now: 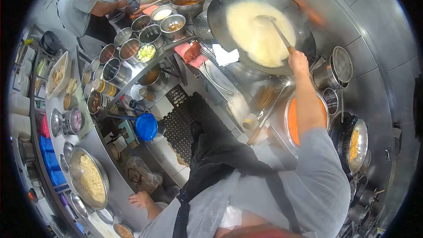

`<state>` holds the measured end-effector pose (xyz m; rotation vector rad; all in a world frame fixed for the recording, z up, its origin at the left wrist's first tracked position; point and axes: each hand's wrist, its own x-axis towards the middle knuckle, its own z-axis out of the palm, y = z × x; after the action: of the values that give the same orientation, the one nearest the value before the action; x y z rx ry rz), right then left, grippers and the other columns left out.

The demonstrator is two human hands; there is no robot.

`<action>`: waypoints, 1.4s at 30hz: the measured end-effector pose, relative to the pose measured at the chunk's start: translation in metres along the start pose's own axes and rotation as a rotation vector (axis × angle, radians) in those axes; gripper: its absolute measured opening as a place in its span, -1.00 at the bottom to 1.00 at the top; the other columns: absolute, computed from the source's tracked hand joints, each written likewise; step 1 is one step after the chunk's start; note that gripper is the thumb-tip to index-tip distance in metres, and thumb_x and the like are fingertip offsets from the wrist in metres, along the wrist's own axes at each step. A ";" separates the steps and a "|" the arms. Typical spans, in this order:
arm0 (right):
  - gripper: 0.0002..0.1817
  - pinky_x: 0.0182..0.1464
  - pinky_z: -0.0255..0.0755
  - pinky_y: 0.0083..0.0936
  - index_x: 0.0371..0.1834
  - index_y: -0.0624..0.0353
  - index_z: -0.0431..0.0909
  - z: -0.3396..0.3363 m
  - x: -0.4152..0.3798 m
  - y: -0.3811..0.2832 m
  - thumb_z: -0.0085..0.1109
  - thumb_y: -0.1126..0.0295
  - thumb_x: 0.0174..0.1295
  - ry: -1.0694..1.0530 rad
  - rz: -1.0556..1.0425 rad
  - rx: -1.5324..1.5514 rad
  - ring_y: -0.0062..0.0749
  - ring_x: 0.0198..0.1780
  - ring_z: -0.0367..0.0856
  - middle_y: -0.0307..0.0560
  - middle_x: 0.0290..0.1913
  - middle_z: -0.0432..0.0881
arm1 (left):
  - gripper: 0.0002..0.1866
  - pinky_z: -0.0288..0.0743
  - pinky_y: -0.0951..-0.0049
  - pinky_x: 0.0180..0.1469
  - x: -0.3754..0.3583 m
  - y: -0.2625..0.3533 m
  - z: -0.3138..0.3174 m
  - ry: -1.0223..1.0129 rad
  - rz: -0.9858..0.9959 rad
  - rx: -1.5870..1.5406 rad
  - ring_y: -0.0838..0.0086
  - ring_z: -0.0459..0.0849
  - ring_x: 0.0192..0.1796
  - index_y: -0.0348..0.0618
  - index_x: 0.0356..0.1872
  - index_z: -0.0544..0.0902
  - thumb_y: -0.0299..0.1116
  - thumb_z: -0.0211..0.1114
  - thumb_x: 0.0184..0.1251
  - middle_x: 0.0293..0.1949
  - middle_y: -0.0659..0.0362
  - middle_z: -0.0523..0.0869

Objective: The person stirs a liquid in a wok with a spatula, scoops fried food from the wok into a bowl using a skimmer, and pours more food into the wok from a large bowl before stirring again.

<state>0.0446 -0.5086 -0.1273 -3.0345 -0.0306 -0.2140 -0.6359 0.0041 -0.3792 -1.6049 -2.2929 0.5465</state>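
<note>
In the head view, my right hand (299, 63) is closed around the wooden handle of a metal ladle (278, 31). The ladle's head lies partly sunk in a pale, creamy liquid (246, 28). This liquid fills much of a large dark wok (217, 14), and steam rises at its far side. My left hand (140, 199) rests at the edge of the steel counter (115, 174) with its fingers spread and nothing in them. Near it on that counter is a big metal bowl (105, 184) of pale, crumbly food.
Several metal pots, among them one with brown liquid (187, 1), stand beyond the counter's end. A co-worker (81, 11) stands at the upper left. An orange-filled container (293, 121) sits below my right forearm. A blue-topped bin (146, 127) stands by the black floor mat (176, 123).
</note>
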 end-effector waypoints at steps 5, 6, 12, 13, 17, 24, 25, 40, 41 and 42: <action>-0.70 -0.04 0.48 -0.23 0.01 -0.01 0.59 0.012 0.034 0.013 0.04 0.27 0.24 0.189 0.106 0.253 -0.01 -0.09 0.64 0.17 -0.20 0.66 | -0.27 0.27 -0.29 0.07 -0.001 0.000 -0.003 0.006 -0.012 0.013 0.04 0.13 0.39 -0.20 0.42 -0.01 -0.13 0.01 0.30 0.43 0.04 0.07; -0.67 -0.05 0.47 -0.33 0.02 0.08 0.59 0.016 0.037 0.025 0.08 0.29 0.21 0.211 0.144 0.363 -0.14 -0.15 0.66 0.11 -0.23 0.68 | -0.27 0.27 -0.27 0.06 0.003 -0.001 0.006 0.047 -0.002 0.031 0.04 0.13 0.39 -0.19 0.42 -0.01 -0.13 0.00 0.30 0.43 0.05 0.07; -0.54 -0.55 0.28 -0.70 0.16 0.31 0.47 -0.024 -0.012 0.085 0.16 0.39 0.18 0.045 0.262 0.935 -0.64 -0.53 0.47 -0.13 -0.39 0.64 | -0.29 0.27 -0.25 0.04 0.002 0.000 0.010 0.067 0.006 0.043 0.04 0.13 0.40 -0.18 0.43 -0.02 -0.14 -0.03 0.32 0.44 0.05 0.07; -0.55 -0.55 0.26 -0.71 0.16 0.31 0.48 -0.035 -0.028 0.092 0.17 0.41 0.18 0.064 0.234 0.991 -0.66 -0.50 0.46 -0.13 -0.36 0.63 | -0.29 0.25 -0.28 0.06 0.003 0.001 0.013 0.107 -0.008 0.031 0.03 0.12 0.40 -0.18 0.43 -0.02 -0.14 -0.03 0.32 0.44 0.04 0.06; -0.55 -0.41 0.38 -0.63 0.15 0.30 0.50 -0.091 -0.099 0.118 0.20 0.43 0.16 -0.001 0.225 0.891 -0.57 -0.39 0.56 -0.09 -0.29 0.68 | -0.28 0.21 -0.34 0.09 0.003 0.002 0.008 0.038 0.015 -0.026 0.01 0.09 0.42 -0.18 0.43 -0.03 -0.13 -0.03 0.32 0.44 0.03 0.04; -0.58 -0.02 0.46 -0.41 0.04 0.21 0.57 -0.156 -0.202 0.107 0.23 0.40 0.06 0.039 0.143 0.372 -0.12 -0.07 0.67 0.24 -0.13 0.64 | -0.26 0.18 -0.39 0.11 0.022 0.012 0.040 0.158 -0.112 0.112 -0.01 0.07 0.43 -0.18 0.43 -0.03 -0.10 -0.01 0.32 0.46 0.01 -0.01; -0.59 -0.02 0.47 -0.38 0.03 0.21 0.58 -0.159 -0.212 0.098 0.23 0.42 0.05 0.037 0.106 0.314 -0.07 -0.07 0.66 0.24 -0.14 0.64 | -0.27 0.18 -0.40 0.11 0.023 0.012 0.043 0.162 -0.121 0.126 -0.01 0.07 0.43 -0.18 0.43 -0.03 -0.11 -0.02 0.32 0.46 0.01 -0.01; -0.69 -0.20 0.48 0.01 0.03 -0.04 0.47 -0.021 -0.145 0.035 0.02 0.38 0.19 0.038 -0.204 0.005 0.14 -0.29 0.62 0.18 -0.39 0.60 | -0.30 0.23 -0.37 0.09 -0.001 0.006 0.003 0.093 -0.053 0.027 -0.01 0.07 0.42 -0.18 0.42 0.02 -0.12 -0.01 0.33 0.44 0.02 0.04; -0.69 -0.20 0.48 0.01 0.03 -0.04 0.47 -0.015 -0.135 0.028 0.02 0.38 0.19 0.037 -0.211 0.006 0.14 -0.29 0.62 0.18 -0.39 0.60 | -0.30 0.23 -0.37 0.09 -0.004 0.006 -0.004 0.089 -0.059 0.027 -0.01 0.07 0.42 -0.18 0.42 0.02 -0.12 -0.01 0.33 0.44 0.02 0.04; -0.69 -0.19 0.49 0.01 0.03 -0.04 0.46 -0.003 -0.123 0.024 0.00 0.38 0.19 0.028 -0.188 -0.009 0.14 -0.27 0.62 0.18 -0.37 0.61 | -0.30 0.22 -0.37 0.09 -0.009 0.005 -0.015 0.052 -0.055 0.011 -0.01 0.07 0.42 -0.19 0.42 0.02 -0.13 -0.01 0.33 0.44 0.02 0.04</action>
<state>-0.0773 -0.5340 -0.1444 -3.0367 -0.3137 -0.2717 -0.6220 -0.0002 -0.3683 -1.5276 -2.2855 0.4975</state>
